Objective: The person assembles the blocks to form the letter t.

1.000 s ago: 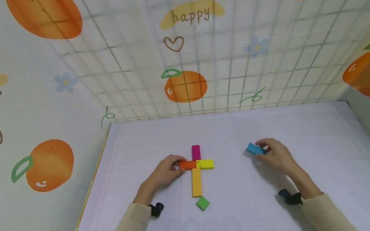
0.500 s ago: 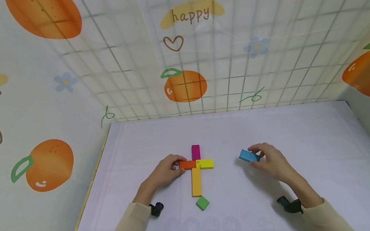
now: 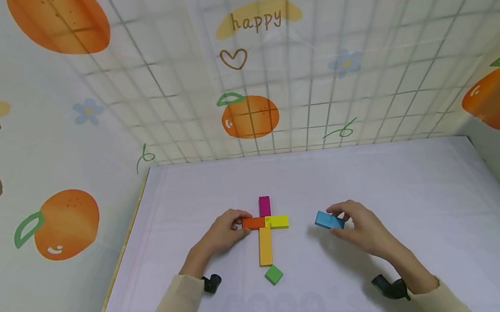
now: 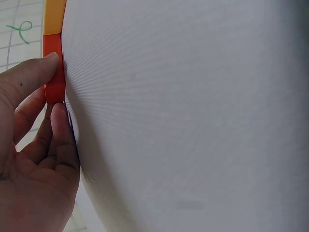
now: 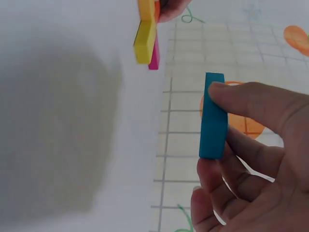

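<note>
In the head view my left hand (image 3: 224, 232) pinches the outer end of a red-orange block (image 3: 253, 223) lying on the white table. Against that block's right end lies a yellow block (image 3: 279, 221). A magenta block (image 3: 264, 206) points away from their junction, and a longer orange-yellow block (image 3: 265, 246) runs from it toward me. Just below sits a small green block (image 3: 273, 274), turned like a diamond. Off to the right, my right hand (image 3: 364, 225) holds a blue block (image 3: 328, 219) above the table, between thumb and fingers, as the right wrist view also shows the blue block (image 5: 213, 118).
A white cloth-covered table (image 3: 406, 176) spreads around the blocks. Behind it rises a printed curtain (image 3: 298, 90) with oranges and grid lines. Each wrist wears a black camera, such as the right wrist camera (image 3: 390, 288).
My right hand has moved left and nearer to me with the blue block, toward the arrangement. The left hand and the blocks on the table have stayed in place.
</note>
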`<control>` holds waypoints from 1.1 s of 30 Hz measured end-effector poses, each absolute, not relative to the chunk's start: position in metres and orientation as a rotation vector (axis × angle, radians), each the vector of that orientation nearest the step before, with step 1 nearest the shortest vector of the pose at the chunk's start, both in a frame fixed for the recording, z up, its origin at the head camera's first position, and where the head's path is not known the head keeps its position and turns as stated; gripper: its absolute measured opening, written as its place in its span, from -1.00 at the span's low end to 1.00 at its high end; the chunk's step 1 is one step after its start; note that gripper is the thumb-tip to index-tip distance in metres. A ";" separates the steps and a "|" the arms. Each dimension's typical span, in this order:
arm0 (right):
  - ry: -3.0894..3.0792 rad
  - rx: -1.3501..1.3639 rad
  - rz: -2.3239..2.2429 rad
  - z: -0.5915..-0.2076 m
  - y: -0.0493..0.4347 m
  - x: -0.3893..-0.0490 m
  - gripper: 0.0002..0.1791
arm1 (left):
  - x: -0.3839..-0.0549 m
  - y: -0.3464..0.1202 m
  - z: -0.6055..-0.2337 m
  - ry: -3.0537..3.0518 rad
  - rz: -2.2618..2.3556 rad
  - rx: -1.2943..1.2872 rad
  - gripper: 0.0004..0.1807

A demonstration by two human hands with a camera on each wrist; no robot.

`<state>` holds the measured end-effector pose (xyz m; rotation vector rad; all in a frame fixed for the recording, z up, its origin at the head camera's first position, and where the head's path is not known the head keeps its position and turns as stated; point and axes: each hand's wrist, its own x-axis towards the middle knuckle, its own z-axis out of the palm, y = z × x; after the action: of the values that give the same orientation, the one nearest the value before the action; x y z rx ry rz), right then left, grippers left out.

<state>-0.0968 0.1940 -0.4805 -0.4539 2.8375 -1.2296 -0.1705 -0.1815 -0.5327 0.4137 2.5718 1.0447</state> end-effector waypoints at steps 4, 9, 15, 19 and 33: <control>2.829 -0.503 -1.237 -0.477 0.188 -0.092 -0.51 | -0.170 -0.182 -0.533 2.576 1.045 0.419 -0.61; 2.814 -0.557 -1.250 -0.476 0.180 -0.086 -0.51 | -0.171 -0.183 -0.533 2.575 1.047 0.426 -0.61; 2.772 -0.557 -1.262 -0.475 0.169 -0.081 -0.50 | -0.171 -0.183 -0.534 2.569 1.058 0.437 -0.63; 2.759 -0.587 -1.247 -0.474 0.163 -0.076 -0.49 | -0.170 -0.183 -0.533 2.562 1.068 0.432 -0.63; 2.630 -0.654 -1.207 -0.478 0.145 -0.065 -0.51 | -0.171 -0.182 -0.532 2.557 1.044 0.411 -0.61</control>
<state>-0.0653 0.1454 -0.4784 -0.6539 2.6303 -1.2069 -0.1712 -0.1818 -0.5319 0.4109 2.5572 1.0435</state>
